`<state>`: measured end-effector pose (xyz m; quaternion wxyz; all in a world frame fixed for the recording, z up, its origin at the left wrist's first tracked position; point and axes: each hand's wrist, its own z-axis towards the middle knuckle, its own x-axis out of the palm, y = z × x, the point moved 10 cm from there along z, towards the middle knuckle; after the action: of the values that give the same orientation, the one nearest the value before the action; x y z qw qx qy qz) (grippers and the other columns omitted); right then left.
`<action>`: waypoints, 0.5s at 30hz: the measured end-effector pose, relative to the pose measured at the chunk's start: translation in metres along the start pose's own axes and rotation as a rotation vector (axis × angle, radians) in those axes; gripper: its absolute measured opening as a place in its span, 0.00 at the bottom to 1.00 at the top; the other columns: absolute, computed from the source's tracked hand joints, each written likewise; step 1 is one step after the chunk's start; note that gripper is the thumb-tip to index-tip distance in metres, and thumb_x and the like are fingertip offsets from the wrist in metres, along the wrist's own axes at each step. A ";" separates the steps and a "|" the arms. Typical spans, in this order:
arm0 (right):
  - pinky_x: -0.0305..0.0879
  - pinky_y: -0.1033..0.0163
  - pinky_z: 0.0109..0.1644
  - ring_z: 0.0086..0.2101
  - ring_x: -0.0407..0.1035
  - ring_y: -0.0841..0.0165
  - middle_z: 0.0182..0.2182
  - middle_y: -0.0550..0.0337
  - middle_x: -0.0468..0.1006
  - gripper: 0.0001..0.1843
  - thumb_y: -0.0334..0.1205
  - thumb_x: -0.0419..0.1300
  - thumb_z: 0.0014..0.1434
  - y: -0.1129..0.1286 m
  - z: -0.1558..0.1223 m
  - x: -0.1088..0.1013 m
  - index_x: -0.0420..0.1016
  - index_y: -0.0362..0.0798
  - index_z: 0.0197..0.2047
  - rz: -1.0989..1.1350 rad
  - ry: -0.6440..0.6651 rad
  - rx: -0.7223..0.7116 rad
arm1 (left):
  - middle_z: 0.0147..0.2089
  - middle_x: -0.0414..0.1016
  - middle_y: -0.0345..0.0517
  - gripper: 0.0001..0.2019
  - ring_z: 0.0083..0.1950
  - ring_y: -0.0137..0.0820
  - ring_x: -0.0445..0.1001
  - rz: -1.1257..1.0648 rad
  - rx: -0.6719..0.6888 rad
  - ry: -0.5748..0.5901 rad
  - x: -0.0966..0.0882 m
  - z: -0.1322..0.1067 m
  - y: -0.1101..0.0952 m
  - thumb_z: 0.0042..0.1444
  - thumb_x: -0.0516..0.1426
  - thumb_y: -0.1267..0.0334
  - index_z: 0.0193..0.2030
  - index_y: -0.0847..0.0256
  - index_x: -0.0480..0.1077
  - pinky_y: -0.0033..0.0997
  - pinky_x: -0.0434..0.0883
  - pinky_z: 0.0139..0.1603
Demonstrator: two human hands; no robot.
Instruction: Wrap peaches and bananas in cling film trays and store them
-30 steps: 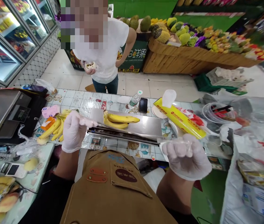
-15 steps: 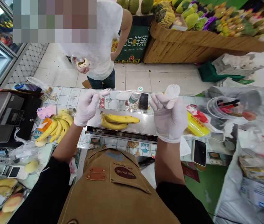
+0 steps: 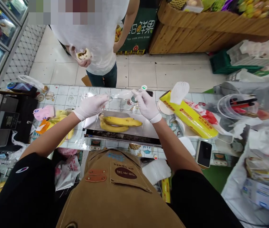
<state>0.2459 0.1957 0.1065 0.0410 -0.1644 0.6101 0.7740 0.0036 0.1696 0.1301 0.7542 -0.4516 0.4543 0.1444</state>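
My left hand (image 3: 91, 107), in a thin white glove, is above the far left of the bananas, its fingers pinched on a clear plastic film (image 3: 122, 94). Opposite it, my right hand (image 3: 147, 106), gloved too, pinches the other side of this film. The see-through sheet seems stretched between both hands; its lower edge is hard to make out. Below and between them, two yellow bananas (image 3: 122, 121), joined at the stem, lie on a metal surface (image 3: 148, 125) with a dark strip along its near side. Partly behind my right hand is a small clear bottle (image 3: 134, 99).
A yellow printed package (image 3: 189, 115) and a white perforated piece (image 3: 180, 92) lie right of my hands. Further right are a clear tub (image 3: 234, 106) and a phone (image 3: 203, 154). More bananas (image 3: 70, 134) lie left. Across the counter stands a person (image 3: 96, 41) holding food.
My right hand has moved left and inward, away from the perforated piece and yellow package. My left hand has shifted slightly right and turned flatter. My view has tilted downward.
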 end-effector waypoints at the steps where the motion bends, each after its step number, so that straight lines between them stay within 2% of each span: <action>1: 0.71 0.47 0.67 0.63 0.76 0.51 0.46 0.50 0.86 0.24 0.66 0.58 0.72 -0.008 0.002 0.006 0.76 0.54 0.39 -0.045 0.053 0.009 | 0.51 0.84 0.49 0.15 0.52 0.39 0.83 0.002 -0.019 0.031 0.004 0.000 0.004 0.75 0.51 0.53 0.54 0.55 0.77 0.39 0.77 0.56; 4: 0.71 0.45 0.65 0.57 0.79 0.49 0.50 0.47 0.86 0.26 0.66 0.56 0.72 -0.035 0.004 0.027 0.80 0.51 0.47 -0.159 0.204 0.052 | 0.45 0.83 0.47 0.13 0.47 0.39 0.82 -0.042 -0.091 0.076 0.012 -0.003 0.016 0.74 0.53 0.52 0.51 0.54 0.76 0.37 0.75 0.51; 6: 0.71 0.45 0.63 0.53 0.79 0.49 0.49 0.47 0.87 0.28 0.66 0.55 0.71 -0.050 0.001 0.040 0.81 0.51 0.48 -0.187 0.289 0.078 | 0.39 0.81 0.46 0.13 0.42 0.39 0.81 -0.053 -0.140 0.117 0.018 -0.007 0.025 0.73 0.54 0.51 0.48 0.54 0.76 0.36 0.74 0.48; 9: 0.71 0.48 0.59 0.47 0.79 0.52 0.43 0.49 0.86 0.28 0.67 0.54 0.71 -0.063 -0.007 0.054 0.79 0.51 0.44 -0.190 0.373 0.093 | 0.32 0.78 0.45 0.14 0.37 0.40 0.79 0.041 -0.176 0.216 0.028 -0.015 0.033 0.74 0.53 0.50 0.47 0.55 0.75 0.37 0.72 0.45; 12: 0.71 0.52 0.52 0.40 0.76 0.56 0.37 0.52 0.84 0.27 0.67 0.53 0.72 -0.073 -0.018 0.062 0.74 0.53 0.37 -0.199 0.432 0.132 | 0.30 0.75 0.44 0.16 0.32 0.39 0.76 0.136 -0.147 0.294 0.035 -0.021 0.033 0.74 0.50 0.51 0.46 0.56 0.74 0.36 0.69 0.40; 15: 0.71 0.54 0.48 0.39 0.76 0.57 0.40 0.52 0.86 0.25 0.63 0.53 0.72 -0.080 -0.027 0.064 0.71 0.53 0.34 -0.160 0.457 0.186 | 0.29 0.72 0.43 0.17 0.29 0.37 0.72 0.114 -0.129 0.314 0.038 -0.027 0.033 0.74 0.47 0.51 0.45 0.56 0.72 0.35 0.66 0.36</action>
<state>0.2118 0.1813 0.0071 -0.0218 -0.3783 0.6572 0.6515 -0.0109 0.1586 0.0763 0.6340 -0.4894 0.5814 0.1434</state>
